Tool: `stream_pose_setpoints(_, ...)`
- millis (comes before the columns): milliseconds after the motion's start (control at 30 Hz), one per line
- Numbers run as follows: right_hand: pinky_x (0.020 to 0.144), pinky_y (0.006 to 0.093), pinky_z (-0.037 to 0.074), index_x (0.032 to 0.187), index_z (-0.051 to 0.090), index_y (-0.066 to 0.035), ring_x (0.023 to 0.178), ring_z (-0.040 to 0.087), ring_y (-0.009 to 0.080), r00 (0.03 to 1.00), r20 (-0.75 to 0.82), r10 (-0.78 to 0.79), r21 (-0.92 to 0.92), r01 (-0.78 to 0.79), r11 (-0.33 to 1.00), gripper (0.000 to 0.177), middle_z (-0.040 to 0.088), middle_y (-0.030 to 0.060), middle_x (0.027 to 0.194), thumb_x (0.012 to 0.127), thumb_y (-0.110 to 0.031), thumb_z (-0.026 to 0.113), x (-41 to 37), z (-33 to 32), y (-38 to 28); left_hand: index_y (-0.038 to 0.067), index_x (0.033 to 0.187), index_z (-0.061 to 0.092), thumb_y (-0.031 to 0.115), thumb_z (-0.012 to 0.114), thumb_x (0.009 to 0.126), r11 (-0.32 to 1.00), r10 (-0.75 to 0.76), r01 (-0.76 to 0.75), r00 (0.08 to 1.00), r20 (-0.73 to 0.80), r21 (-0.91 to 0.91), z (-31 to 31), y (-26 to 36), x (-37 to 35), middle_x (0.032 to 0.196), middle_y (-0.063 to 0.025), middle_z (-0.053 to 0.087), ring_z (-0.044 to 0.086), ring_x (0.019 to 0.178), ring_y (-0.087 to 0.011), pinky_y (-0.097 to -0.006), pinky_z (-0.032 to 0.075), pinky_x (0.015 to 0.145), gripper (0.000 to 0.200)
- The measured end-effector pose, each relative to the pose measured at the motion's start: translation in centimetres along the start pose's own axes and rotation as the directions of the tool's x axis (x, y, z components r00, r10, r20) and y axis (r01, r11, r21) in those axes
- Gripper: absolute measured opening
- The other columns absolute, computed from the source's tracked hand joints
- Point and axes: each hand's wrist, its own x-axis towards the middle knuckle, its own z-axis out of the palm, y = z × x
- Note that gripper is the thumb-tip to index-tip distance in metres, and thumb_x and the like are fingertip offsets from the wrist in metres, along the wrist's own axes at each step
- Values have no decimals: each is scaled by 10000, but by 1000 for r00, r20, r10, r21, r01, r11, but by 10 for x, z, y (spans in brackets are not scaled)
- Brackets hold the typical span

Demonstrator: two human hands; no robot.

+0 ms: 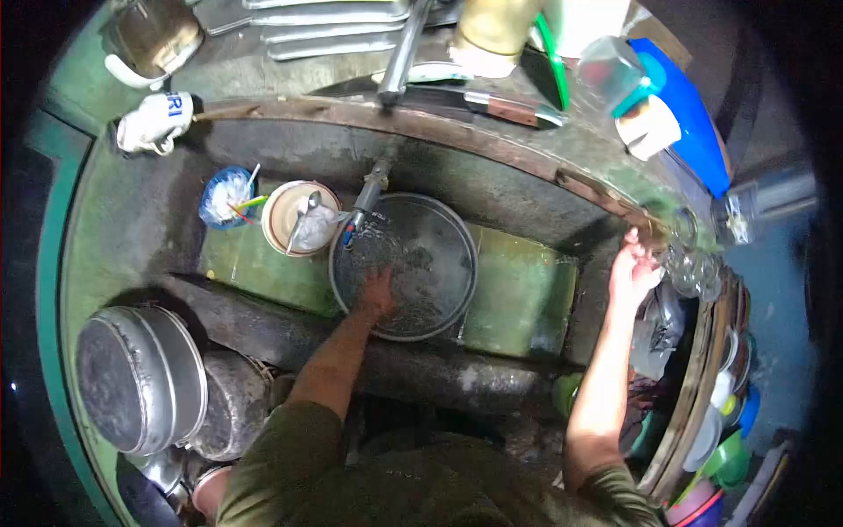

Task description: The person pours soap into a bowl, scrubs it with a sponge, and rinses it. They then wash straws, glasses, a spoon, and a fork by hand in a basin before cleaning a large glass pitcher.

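Observation:
My left hand (pixel 379 297) reaches into a round metal basin (pixel 471 279) of water under the tap (pixel 362 211). Rippling water blurs its fingers, so I cannot make out whether they grip anything. At the sink's right edge is my right hand (pixel 634 270), fingers apart and slightly bent, with nothing visible in them. Just beyond it, clear glasses (pixel 694 270) cluster on the ledge. Left of the basin stand a cream bowl (pixel 274 216) with a spoon and a white clump, and a blue container (pixel 226 198) with white contents and coloured sticks.
Dented metal pots (pixel 132 378) stand at the lower left. A white mug (pixel 156 123) lies on the left ledge. Metal trays (pixel 334 39), cups and a blue board (pixel 694 132) line the back counter. Colourful plastic dishes (pixel 724 457) fill the lower right.

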Motion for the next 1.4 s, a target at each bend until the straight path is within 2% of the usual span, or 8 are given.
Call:
stream_pose_setpoints(333, 620, 347, 431, 899, 538, -104, 625, 479, 205, 568, -823, 16, -389, -585, 711, 475, 601, 93, 797, 995, -510, 310, -186, -30, 62, 74, 1423, 369, 240, 651, 804, 911, 332, -365, 925, 185, 192, -25, 8, 50, 1480, -264, 264, 345, 1335, -416, -488, 313, 1108, 699)
stream_pose_setpoints(500, 629, 409, 504, 1022, 544, -134, 670, 587, 244, 455, -886, 89, -357, -793, 493, 433, 642, 135, 911, 997, -508, 326, -230, -69, 82, 102, 1173, 621, 337, 527, 888, 890, 357, -349, 934, -28, -294, -5, -11, 98, 1155, -159, 621, 569, 1073, -328, -460, 391, 988, 381)
stream_pose_setpoints(667, 634, 396, 524, 1141, 492, -112, 690, 620, 243, 494, -864, 92, -438, -831, 343, 430, 645, 144, 942, 999, -491, 348, -216, -54, 119, 177, 1221, 606, 359, 453, 929, 749, 643, -658, 697, -318, 72, 137, -80, 180, 1315, -123, 549, 492, 1229, -291, -433, 352, 1065, 376)
stream_pose_setpoints(867, 644, 378, 539, 1168, 473, -78, 710, 616, 232, 595, -796, 108, -558, -791, 250, 416, 620, 139, 947, 1015, -442, 343, -203, -26, 134, 16, 1287, 447, 411, 693, 796, 698, 259, -201, 966, -20, -687, 67, -67, 135, 1184, -230, 563, 562, 1082, -368, -436, 433, 952, 676)
stream_pose_setpoints(967, 612, 334, 537, 1155, 480, -65, 674, 608, 207, 591, -797, 120, -547, -792, 272, 391, 630, 130, 920, 1020, -411, 356, -204, -25, 145, 44, 1281, 458, 326, 779, 664, 891, 327, -384, 912, -246, -241, -34, -51, 75, 1148, -226, 577, 566, 1087, -370, -417, 439, 936, 751)
stream_pose_setpoints(1233, 578, 241, 496, 1121, 508, -72, 652, 573, 120, 641, -725, 253, -658, -753, 22, 225, 629, 64, 887, 1004, -263, 483, -179, -8, 228, 69, 1250, 421, 172, 843, 635, 616, 96, -417, 882, -462, -669, -118, -25, -23, 1123, -158, 575, 598, 1023, -283, -395, 480, 885, 753)
stream_pose_setpoints(1300, 629, 248, 500, 1140, 515, -86, 713, 585, 106, 673, -631, 386, -740, -672, -37, 218, 622, 44, 930, 986, -240, 524, -166, 0, 254, 79, 1282, 384, 180, 795, 717, -18, -64, -25, 998, -23, -1000, -103, -20, -25, 1010, -90, 581, 618, 868, -254, -454, 517, 836, 706)
stream_pose_setpoints(1400, 652, 260, 486, 1191, 521, -41, 736, 573, 106, 773, -453, 443, -891, -392, -228, 320, 604, 39, 920, 944, -231, 596, -151, 21, 300, 100, 1189, 507, 377, 627, 878, -379, 108, 260, 966, 237, -888, -118, 1, -44, 975, -86, 626, 638, 811, -210, -444, 543, 732, 433)
